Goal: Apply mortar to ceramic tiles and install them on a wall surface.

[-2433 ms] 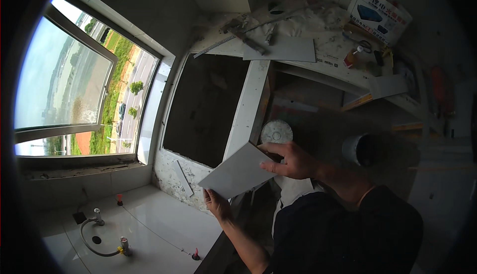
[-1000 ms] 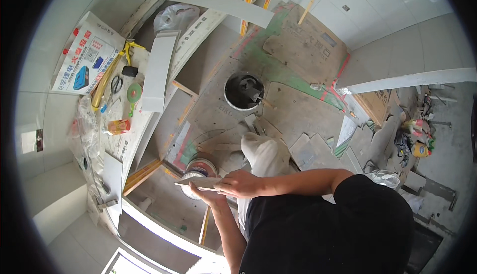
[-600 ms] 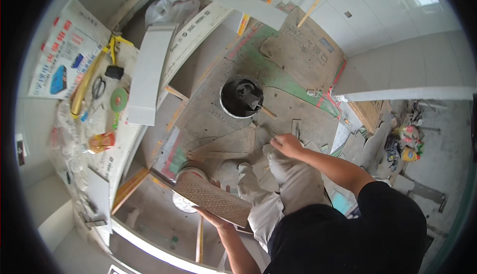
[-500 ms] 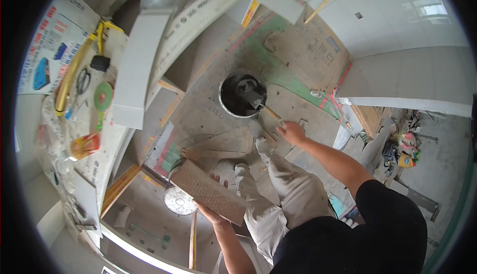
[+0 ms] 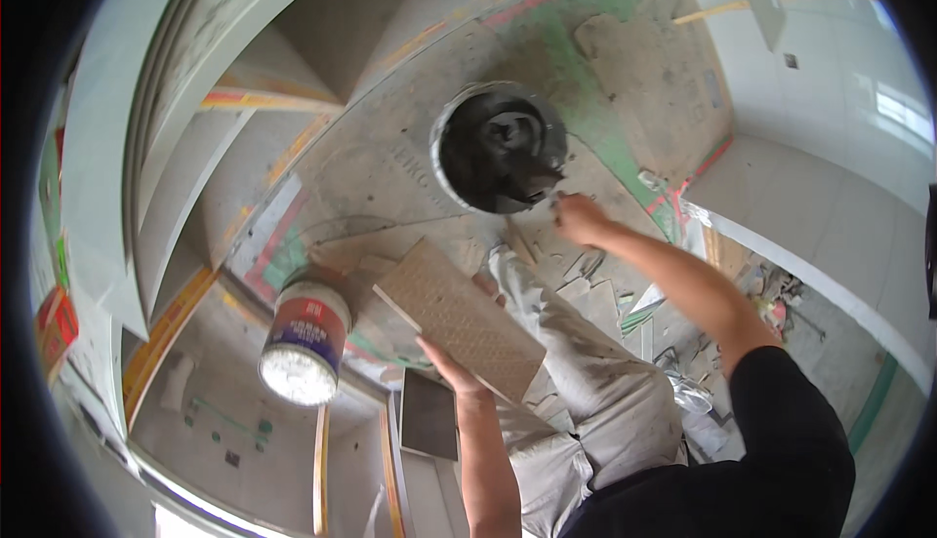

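Note:
My left hand [image 5: 451, 367] grips a rectangular tile [image 5: 464, 318] by its edges, its brown, textured back tilted up toward me over my thigh. In my right hand [image 5: 583, 218] is the handle of a trowel [image 5: 535, 179], closed in my fingers. The trowel's blade is coated with dark grey paste and sits inside the bucket at the rim nearest my hand. Wet, dark paste [image 5: 473, 153] lines the round bucket [image 5: 438, 159], which stands on the floor ahead of me. Motion blurs the blade slightly, and my hand hides most of the handle.
A red and blue can [image 5: 310, 328] stands left of the tile. Beside my left forearm is a dark tile [image 5: 427, 416]. Pale frames with wooden battens [image 5: 322, 470] line the left side. A white ledge [image 5: 800, 260] juts in from the right; debris lies beyond it.
My view has shifted, so the bucket looks larger and the left worktop has mostly left the picture. My right hand is closer to the bucket. The tile has moved right, away from the can.

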Available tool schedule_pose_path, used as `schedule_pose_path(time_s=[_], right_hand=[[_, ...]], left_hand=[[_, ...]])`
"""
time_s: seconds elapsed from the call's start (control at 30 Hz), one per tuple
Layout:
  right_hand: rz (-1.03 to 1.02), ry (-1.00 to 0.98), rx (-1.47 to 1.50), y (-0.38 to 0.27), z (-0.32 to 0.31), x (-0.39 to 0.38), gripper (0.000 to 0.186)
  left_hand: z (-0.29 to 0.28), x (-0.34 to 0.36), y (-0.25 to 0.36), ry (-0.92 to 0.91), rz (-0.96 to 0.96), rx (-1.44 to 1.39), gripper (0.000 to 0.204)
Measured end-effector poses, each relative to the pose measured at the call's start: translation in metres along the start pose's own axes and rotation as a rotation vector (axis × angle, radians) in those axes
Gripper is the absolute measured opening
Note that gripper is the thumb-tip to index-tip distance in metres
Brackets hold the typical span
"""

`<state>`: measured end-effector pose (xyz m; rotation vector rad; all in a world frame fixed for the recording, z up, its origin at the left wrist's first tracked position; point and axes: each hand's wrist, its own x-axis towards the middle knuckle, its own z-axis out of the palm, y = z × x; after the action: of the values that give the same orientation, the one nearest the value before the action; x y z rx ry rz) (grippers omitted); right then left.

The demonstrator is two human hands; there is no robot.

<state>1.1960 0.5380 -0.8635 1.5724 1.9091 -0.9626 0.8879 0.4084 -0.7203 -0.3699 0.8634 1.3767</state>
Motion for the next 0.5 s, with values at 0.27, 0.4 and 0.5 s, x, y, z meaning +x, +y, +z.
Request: schedule_pose_path(time_s=[0.27,0.4,0.5], right_hand=[[-0.151,-0.041,-0.199,0.021,-0.143,-0.006,0.029],[-0.199,-0.171,-0.325,-0.013,-0.162,0.045,0.024],[-0.207,-0.242,-0.503,-0.025,-0.144,0.081,0.023]], left_hand=[[-0.019,0.044,-0.001,-0.101,-0.101,-0.102,0.11],[-0.05,0.047,-0.003,0.001,-0.066,0.045,0.108],[-0.069,0.042,-0.008,0.071,-0.037,0.113,0.111]])
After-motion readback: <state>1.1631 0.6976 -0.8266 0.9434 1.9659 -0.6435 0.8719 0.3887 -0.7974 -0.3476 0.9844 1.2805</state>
